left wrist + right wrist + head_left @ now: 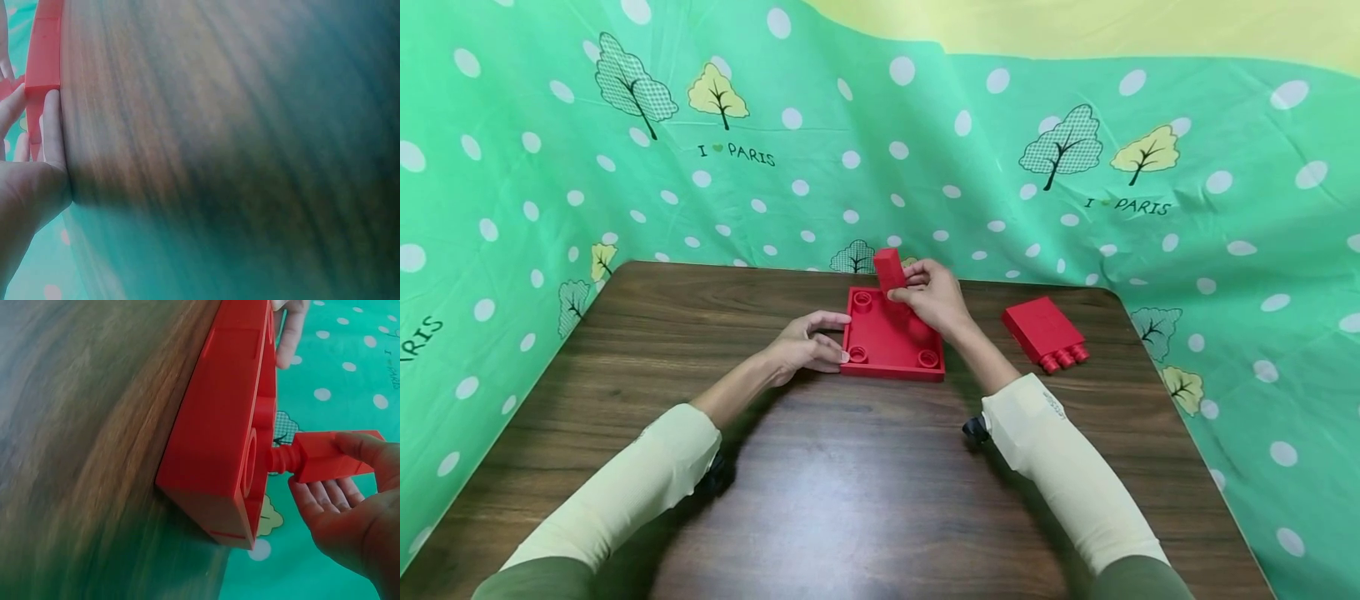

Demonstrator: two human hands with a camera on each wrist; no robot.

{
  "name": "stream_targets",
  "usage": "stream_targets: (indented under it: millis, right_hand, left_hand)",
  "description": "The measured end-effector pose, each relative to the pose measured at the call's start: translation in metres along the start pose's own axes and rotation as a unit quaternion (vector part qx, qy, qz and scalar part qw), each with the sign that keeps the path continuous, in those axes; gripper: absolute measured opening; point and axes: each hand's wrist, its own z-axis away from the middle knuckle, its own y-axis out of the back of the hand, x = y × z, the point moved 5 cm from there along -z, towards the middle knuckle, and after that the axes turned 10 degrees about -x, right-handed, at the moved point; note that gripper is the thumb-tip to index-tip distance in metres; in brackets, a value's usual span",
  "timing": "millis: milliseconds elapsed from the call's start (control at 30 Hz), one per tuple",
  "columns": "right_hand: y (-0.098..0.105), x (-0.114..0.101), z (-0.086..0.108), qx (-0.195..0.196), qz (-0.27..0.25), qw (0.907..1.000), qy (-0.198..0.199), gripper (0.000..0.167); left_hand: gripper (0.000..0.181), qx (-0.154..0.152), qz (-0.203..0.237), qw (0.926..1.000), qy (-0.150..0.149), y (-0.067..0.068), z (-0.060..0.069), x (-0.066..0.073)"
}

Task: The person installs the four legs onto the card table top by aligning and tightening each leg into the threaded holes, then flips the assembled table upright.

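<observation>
A square red tray-like panel (895, 342) with raised edges and round sockets at its corners lies on the table. My left hand (805, 346) holds its left edge, thumb at the near corner and fingers along the side. In the right hand (934, 298) a red block-shaped leg (889, 268) is pinched between thumb and fingers, over the panel's far right part. The right wrist view shows the leg (331, 456) with a ridged round peg pointing toward the panel (212, 412); whether the peg touches a socket I cannot tell.
To the right on the brown wooden table (820, 500) lies a group of red legs (1043, 329) side by side, their pegs facing the near side. A green dotted cloth (850, 167) hangs behind the table and at both sides.
</observation>
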Motion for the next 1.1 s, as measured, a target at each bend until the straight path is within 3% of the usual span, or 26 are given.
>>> stream_targets:
  millis: [500,1100]
  right_hand:
    - [-0.019,0.004,-0.011,-0.005,-0.073,0.9973,0.009,0.047]
    - [-0.032,-0.001,-0.02,0.008,-0.096,0.9952,0.02,0.049]
  left_hand:
    - [0.078,-0.003,-0.008,1.0,-0.001,-0.002,0.003,0.001]
    - [0.078,-0.002,-0.011,0.9999,0.0,0.001,0.001,0.0]
